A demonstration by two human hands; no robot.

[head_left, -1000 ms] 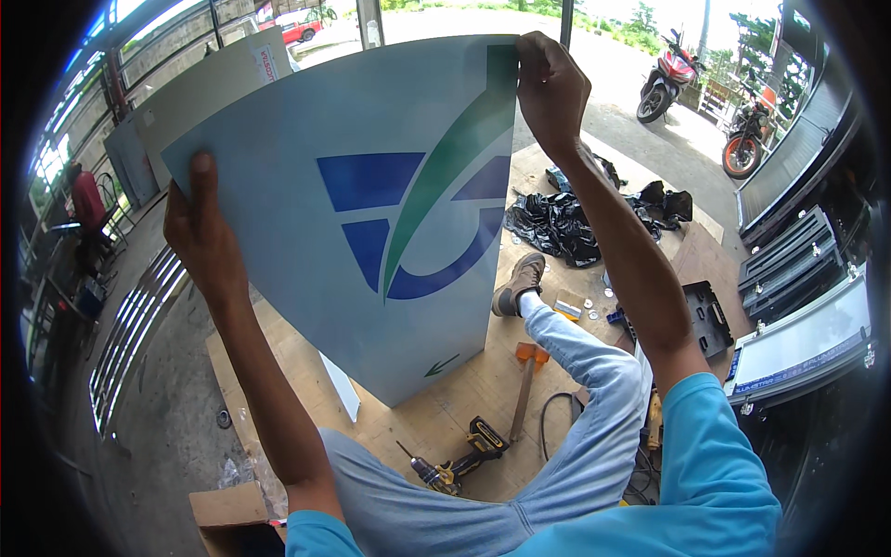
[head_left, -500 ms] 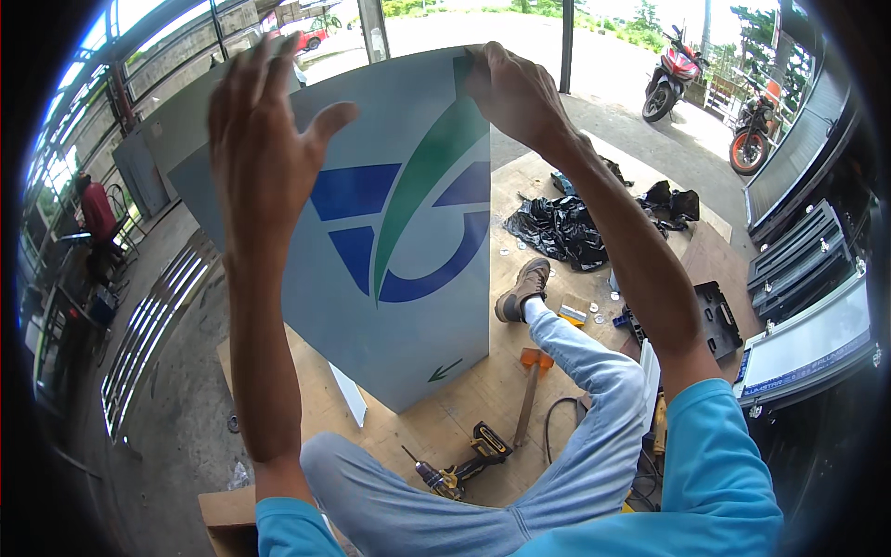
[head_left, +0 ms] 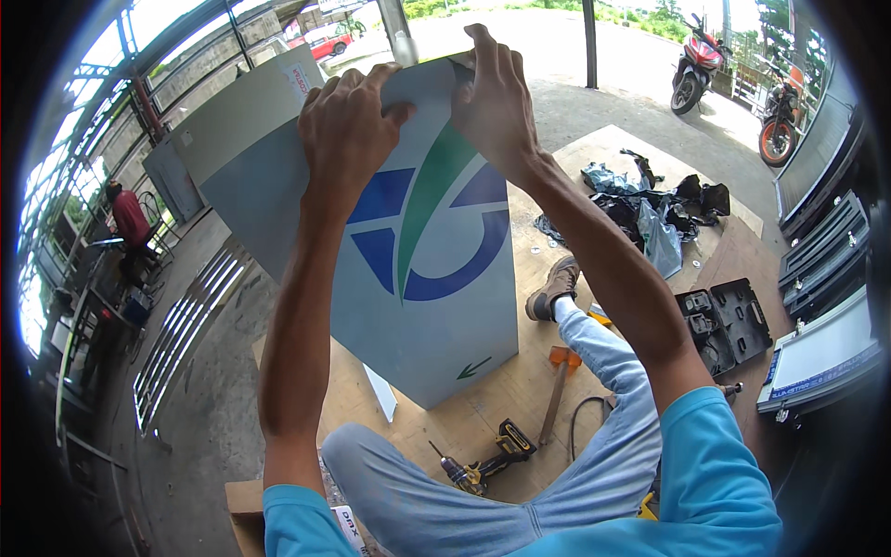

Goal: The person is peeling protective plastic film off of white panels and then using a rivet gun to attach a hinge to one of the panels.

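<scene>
A large grey sign panel point(head_left: 445, 339), with a blue and green emblem and a small green arrow, stands tilted in front of me on a plywood sheet point(head_left: 436, 422). On its top edge, my left hand point(head_left: 348, 130) is closed, fingers bent over the rim and thumb towards the front face. My right hand point(head_left: 497, 111) grips the same edge near the right corner, one finger lifted above the rest. What lies behind the panel is hidden. Between my legs lie a yellow and black cordless drill point(head_left: 487, 459) and an orange-headed mallet point(head_left: 557, 390).
Crumpled black and grey plastic wrapping point(head_left: 659, 218) lies beyond my foot. An open black tool case point(head_left: 733, 325) sits at the right, near stacked framed panels point(head_left: 826, 348). Slatted metal point(head_left: 190, 325) rests on the floor at left; a person point(head_left: 130, 218) sits farther off.
My left hand has come from open in front of the panel to its top edge and closed there. My right hand stays at the corner. The view has shifted left.
</scene>
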